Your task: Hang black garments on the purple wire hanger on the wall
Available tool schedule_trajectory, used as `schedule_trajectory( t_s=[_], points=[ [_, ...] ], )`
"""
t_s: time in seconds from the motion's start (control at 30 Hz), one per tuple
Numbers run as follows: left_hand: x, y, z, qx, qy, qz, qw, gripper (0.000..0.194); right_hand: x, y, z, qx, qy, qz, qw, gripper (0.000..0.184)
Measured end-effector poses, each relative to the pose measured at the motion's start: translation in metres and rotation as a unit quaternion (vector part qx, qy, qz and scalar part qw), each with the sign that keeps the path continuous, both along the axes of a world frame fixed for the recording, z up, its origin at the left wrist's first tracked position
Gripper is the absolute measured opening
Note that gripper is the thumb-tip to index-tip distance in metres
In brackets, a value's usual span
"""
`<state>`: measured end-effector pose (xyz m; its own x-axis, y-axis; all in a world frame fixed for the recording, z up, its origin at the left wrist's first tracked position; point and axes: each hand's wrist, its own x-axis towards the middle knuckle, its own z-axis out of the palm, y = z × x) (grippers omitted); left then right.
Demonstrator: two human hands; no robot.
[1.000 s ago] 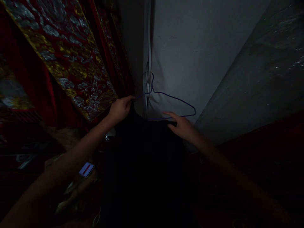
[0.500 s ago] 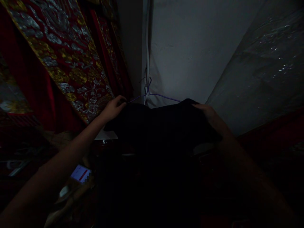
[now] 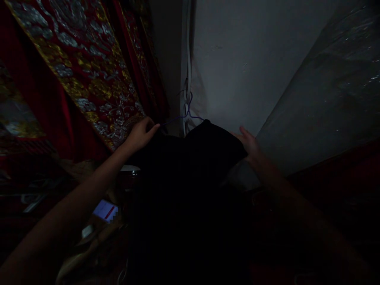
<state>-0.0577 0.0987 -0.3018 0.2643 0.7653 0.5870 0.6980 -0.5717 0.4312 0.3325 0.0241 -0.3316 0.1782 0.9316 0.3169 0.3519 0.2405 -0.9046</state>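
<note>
A black short-sleeved top (image 3: 190, 174) hangs in front of me on a thin purple wire hanger (image 3: 189, 113), whose hook is caught by a white cord at the wall corner. My left hand (image 3: 142, 132) is closed on the top at its left shoulder, thumb and fingers pinching near the hanger's end. At the right sleeve, my right hand (image 3: 250, 143) has its thumb raised and fingers stretched out, touching or just beside the cloth. Part of its fingers is hidden behind the sleeve. The lower part of the top is lost in the dark.
Red cloth with gold and silver embroidery (image 3: 92, 79) hangs at left. A pale wall (image 3: 237, 59) stands behind, with clear plastic sheeting (image 3: 335, 99) at right. At lower left, a phone (image 3: 105, 210) with a lit screen is near a person's dim limbs.
My right hand has loosened from the top's right shoulder and moved slightly left, thumb up. The right shoulder has shifted inward along the hanger. My left hand keeps its hold.
</note>
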Motion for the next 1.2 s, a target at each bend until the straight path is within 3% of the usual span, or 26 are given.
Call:
schedule_trajectory(
  t_s=[0.1, 0.17, 0.27, 0.4, 0.57, 0.73, 0.8, 0.87, 0.93, 1.03, 1.13, 1.2],
  points=[
    [0.007, 0.002, 0.000, -0.002, -0.005, -0.045, 0.999, 0.042, 0.004, 0.000, 0.001, -0.086, 0.065, 0.095, 0.990, 0.047],
    [0.022, 0.003, 0.009, -0.012, -0.026, -0.079, 0.996, 0.049, 0.000, -0.002, 0.006, -0.090, 0.087, 0.119, 0.985, 0.040],
    [0.044, -0.004, 0.029, 0.029, -0.047, -0.125, 0.991, 0.051, -0.012, -0.009, 0.016, -0.032, 0.096, 0.076, 0.992, 0.040],
    [0.057, -0.024, 0.048, 0.121, -0.050, -0.097, 0.987, 0.042, -0.030, -0.028, 0.023, -0.019, 0.084, 0.035, 0.996, 0.045],
    [0.058, -0.045, 0.033, -0.054, -0.100, -0.149, 0.982, 0.044, -0.051, -0.036, 0.018, -0.019, 0.102, 0.023, 0.994, 0.046],
    [0.050, -0.059, 0.020, 0.002, -0.121, -0.160, 0.980, 0.046, -0.060, -0.036, 0.012, 0.017, 0.136, -0.018, 0.990, 0.047],
    [0.048, -0.064, 0.022, -0.052, -0.164, -0.167, 0.971, 0.046, -0.071, -0.054, 0.006, 0.031, 0.125, -0.027, 0.991, 0.042],
    [0.048, -0.071, 0.026, -0.179, -0.223, -0.192, 0.939, 0.047, -0.089, -0.082, 0.000, 0.035, 0.068, 0.021, 0.997, 0.037],
    [0.051, -0.080, 0.028, -0.318, -0.281, -0.225, 0.877, 0.046, -0.109, -0.111, -0.004, 0.022, -0.025, 0.123, 0.992, 0.032],
    [0.056, -0.099, 0.028, -0.442, -0.325, -0.241, 0.801, 0.036, -0.130, -0.139, -0.003, -0.007, -0.178, 0.301, 0.937, 0.033],
    [0.050, -0.119, 0.027, -0.494, -0.239, -0.265, 0.793, 0.043, -0.130, -0.140, 0.003, -0.015, -0.264, 0.440, 0.858, 0.032],
    [0.041, -0.128, 0.031, -0.473, -0.131, -0.271, 0.828, 0.040, -0.123, -0.134, 0.005, -0.014, -0.260, 0.459, 0.849, 0.027]
  ],
)
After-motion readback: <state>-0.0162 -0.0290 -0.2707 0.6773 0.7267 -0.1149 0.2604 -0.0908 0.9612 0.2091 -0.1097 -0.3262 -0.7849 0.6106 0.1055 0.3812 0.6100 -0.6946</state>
